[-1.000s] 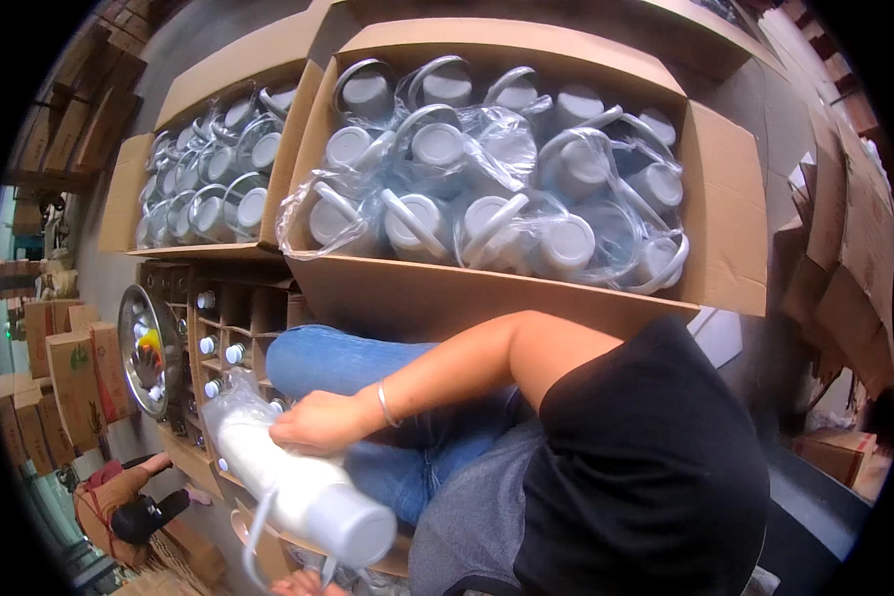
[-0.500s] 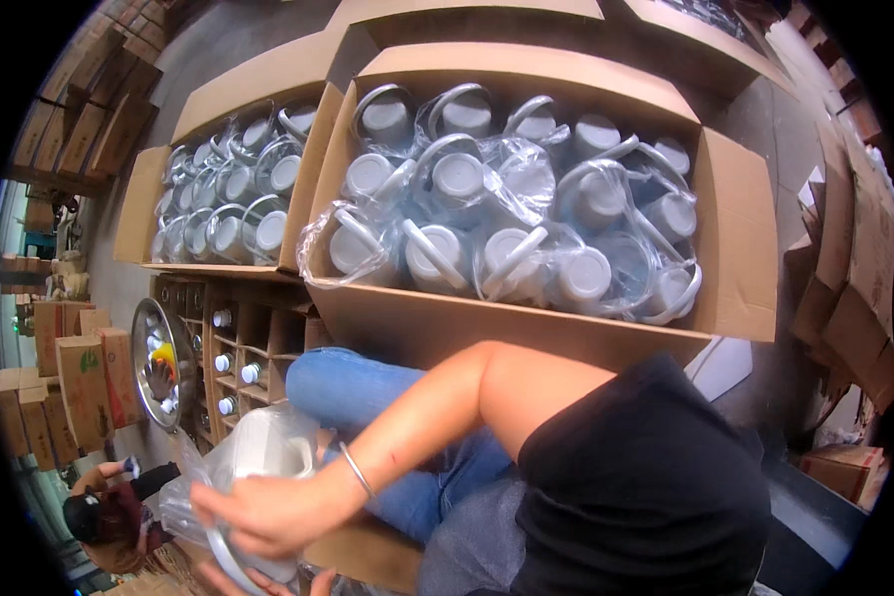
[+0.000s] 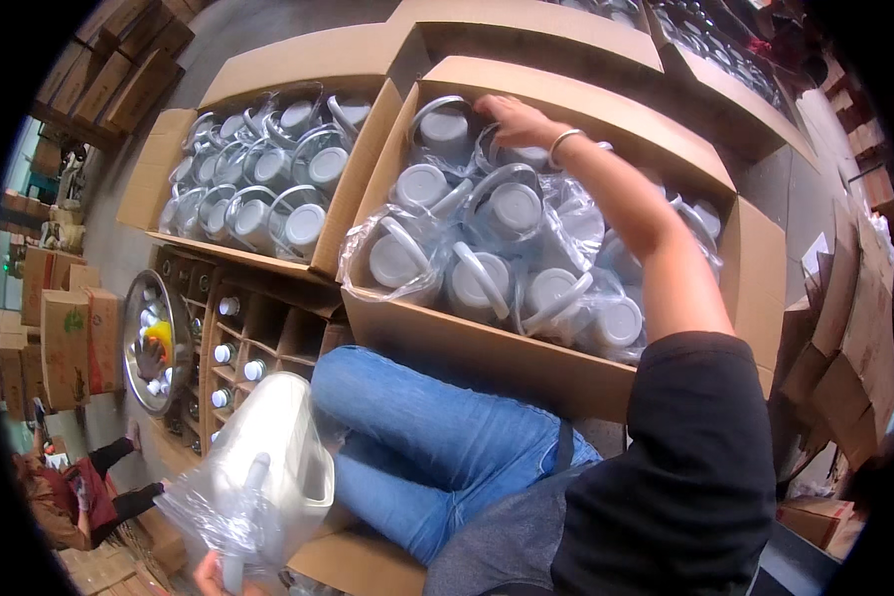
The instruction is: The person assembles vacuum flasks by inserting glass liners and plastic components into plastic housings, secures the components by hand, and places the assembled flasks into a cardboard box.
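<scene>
My right hand (image 3: 519,121) reaches into the open carton (image 3: 372,238) in front of me, over its back row. Its fingers extend by the loop handle of a bagged container with a round grey end; the fingertips are partly hidden. Several such grey-ended containers (image 3: 517,207) stand in rows there, wrapped in clear film. At the lower left, beside my knee, a white plastic jug (image 3: 268,422) leans with a clear bag (image 3: 194,507) over its lower part. My left hand (image 3: 226,578), cut off by the lower edge, closes on the jug's grey handle (image 3: 253,487).
A second carton (image 3: 343,223) of similar containers stands to the left. Nearer are a divided box (image 3: 298,333) with white-capped bottles and a metal basin (image 3: 129,343) holding white pieces and a yellow item. A person (image 3: 79,487) is at the far lower left; stacked cartons line both sides.
My right hand has left the jug and swung up and away into the carton. The jug now shows more fully, with my left hand still at its grey handle.
</scene>
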Demonstrator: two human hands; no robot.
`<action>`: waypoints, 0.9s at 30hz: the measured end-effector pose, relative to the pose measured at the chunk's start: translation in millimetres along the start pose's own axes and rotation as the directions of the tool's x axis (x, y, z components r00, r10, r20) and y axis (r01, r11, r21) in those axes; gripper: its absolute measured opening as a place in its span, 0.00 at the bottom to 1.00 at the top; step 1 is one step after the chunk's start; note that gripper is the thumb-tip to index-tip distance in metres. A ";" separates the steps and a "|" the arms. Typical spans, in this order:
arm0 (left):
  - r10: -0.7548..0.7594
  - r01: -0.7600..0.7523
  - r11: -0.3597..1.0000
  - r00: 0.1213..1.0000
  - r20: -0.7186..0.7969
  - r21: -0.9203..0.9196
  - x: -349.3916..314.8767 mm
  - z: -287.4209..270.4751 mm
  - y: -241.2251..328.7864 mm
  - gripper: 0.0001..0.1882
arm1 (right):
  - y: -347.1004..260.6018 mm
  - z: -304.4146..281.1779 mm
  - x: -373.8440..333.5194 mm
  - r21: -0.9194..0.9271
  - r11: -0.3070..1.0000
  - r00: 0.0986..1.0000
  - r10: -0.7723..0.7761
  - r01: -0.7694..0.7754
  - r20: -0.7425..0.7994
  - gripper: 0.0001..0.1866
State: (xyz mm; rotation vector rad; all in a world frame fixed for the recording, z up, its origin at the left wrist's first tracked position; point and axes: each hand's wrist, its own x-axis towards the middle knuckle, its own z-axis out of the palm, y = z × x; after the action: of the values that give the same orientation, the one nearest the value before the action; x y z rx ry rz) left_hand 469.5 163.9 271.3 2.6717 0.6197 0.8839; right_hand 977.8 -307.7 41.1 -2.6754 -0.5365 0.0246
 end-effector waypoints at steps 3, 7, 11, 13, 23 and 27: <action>0.020 -0.018 0.998 0.999 0.045 -0.060 14.6 -2.3 -5.5 0.14 | 30.2 -2.2 9.2 -0.062 0.997 0.970 -0.021 0.037 0.242 0.36; -0.094 0.099 0.985 0.995 0.039 -0.143 30.0 4.4 -8.0 0.16 | 31.1 8.6 19.3 -0.201 0.942 0.780 -0.092 0.271 0.619 0.28; -0.079 0.073 0.995 0.993 0.085 0.069 55.3 -0.1 -34.3 0.16 | 25.5 -10.5 19.7 -0.299 0.914 0.900 -0.134 0.273 0.415 0.13; -0.120 0.128 0.989 0.989 0.091 -0.080 92.8 -22.5 -113.4 0.17 | -11.3 -64.1 14.1 -0.351 0.894 0.934 -0.168 0.279 0.315 0.11; 0.224 -0.271 0.871 0.962 -0.159 -0.410 226.0 -15.9 81.4 0.22 | -59.0 -356.0 -96.4 -0.259 0.966 0.994 -0.019 -0.009 -0.105 0.07; 0.349 -0.294 0.631 0.934 -0.075 -0.718 268.8 93.8 185.6 0.25 | 20.0 -393.5 -153.3 -0.382 0.923 0.973 -0.127 0.045 -0.192 0.15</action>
State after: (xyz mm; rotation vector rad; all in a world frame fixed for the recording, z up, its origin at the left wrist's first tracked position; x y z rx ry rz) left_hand 779.9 117.8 401.8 2.0658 -0.2365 0.8687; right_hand 880.9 -535.1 384.0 -2.9680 -0.6438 -0.4298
